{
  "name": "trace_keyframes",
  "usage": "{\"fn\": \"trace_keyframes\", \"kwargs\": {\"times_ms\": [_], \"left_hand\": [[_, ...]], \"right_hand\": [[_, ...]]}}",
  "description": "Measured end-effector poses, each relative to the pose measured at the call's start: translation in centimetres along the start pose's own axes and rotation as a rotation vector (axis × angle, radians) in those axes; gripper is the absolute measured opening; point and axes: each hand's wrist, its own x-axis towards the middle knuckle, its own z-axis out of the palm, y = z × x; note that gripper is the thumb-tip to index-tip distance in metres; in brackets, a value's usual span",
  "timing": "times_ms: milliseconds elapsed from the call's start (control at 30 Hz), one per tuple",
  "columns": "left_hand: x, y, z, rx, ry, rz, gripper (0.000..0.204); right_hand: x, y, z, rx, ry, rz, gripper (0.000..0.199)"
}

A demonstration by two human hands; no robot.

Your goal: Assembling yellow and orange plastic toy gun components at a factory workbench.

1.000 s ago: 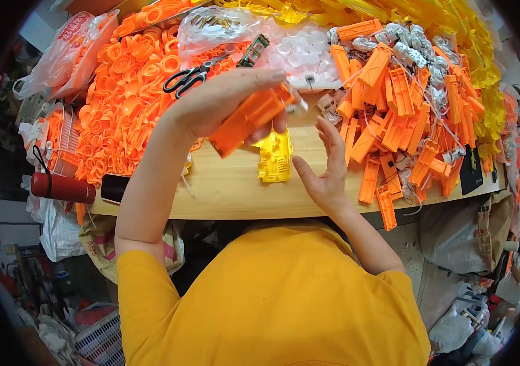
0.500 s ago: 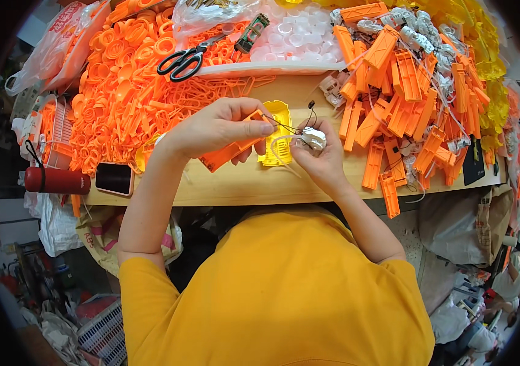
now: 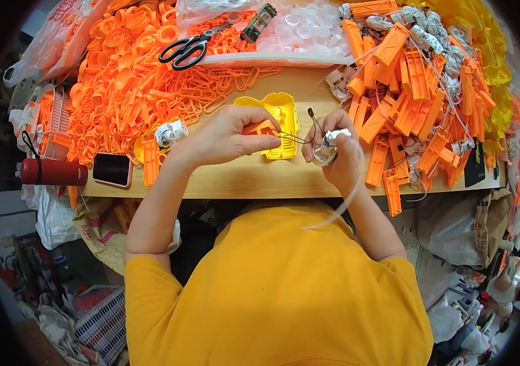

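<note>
My left hand [image 3: 226,137] is closed around an orange plastic case [image 3: 262,127], mostly hidden by the fingers. My right hand [image 3: 338,160] grips a small white mechanical unit [image 3: 333,138] with a pale flexible tube [image 3: 356,183] curving down from it. Thin dark wires [image 3: 295,139] run between the two hands, and a small black tip [image 3: 310,113] sticks up near the right fingers. Just behind the hands, a yellow plastic shell [image 3: 284,113] lies on the table, partly covered by my left hand.
Loose orange parts [image 3: 113,85] are heaped at left, orange cases with white units [image 3: 406,104] at right. Black-handled scissors [image 3: 185,52] and a tray [image 3: 272,60] of translucent caps sit behind. Near the left edge are a phone [image 3: 112,169] and a red bottle [image 3: 56,172].
My right hand has turned the white unit, so its tube now hangs toward me. The orange case has shifted and is more hidden by my left hand.
</note>
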Motion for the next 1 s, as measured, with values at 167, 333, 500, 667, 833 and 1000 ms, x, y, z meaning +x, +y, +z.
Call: {"fn": "trace_keyframes", "kwargs": {"times_ms": [167,333,500,667,833,1000], "left_hand": [[0.0,-2.1,2.8,-0.204,0.073,-0.051,0.022],[-0.5,-3.8,4.8,-0.323,0.078,-0.044,0.016],[-0.4,-3.9,5.4,-0.522,-0.003,-0.105,0.017],[-0.2,-5.0,5.7,-0.624,-0.001,-0.092,0.031],[0.1,-4.1,5.5,-0.279,0.174,0.074,0.016],[1.2,-3.4,6.4,0.237,0.497,0.307,0.023]], "right_hand": [[-0.1,0.4,-0.2,-0.018,0.173,0.097,0.032],[-0.4,0.9,-0.3,-0.082,0.216,0.186,0.029],[-0.3,0.5,-0.1,-0.073,0.278,0.291,0.030],[-0.7,0.7,-0.9,-0.007,0.229,0.332,0.034],[-1.0,0.2,-1.3,0.141,0.206,0.389,0.036],[-1.2,0.0,-0.8,0.149,0.145,0.411,0.037]]}}
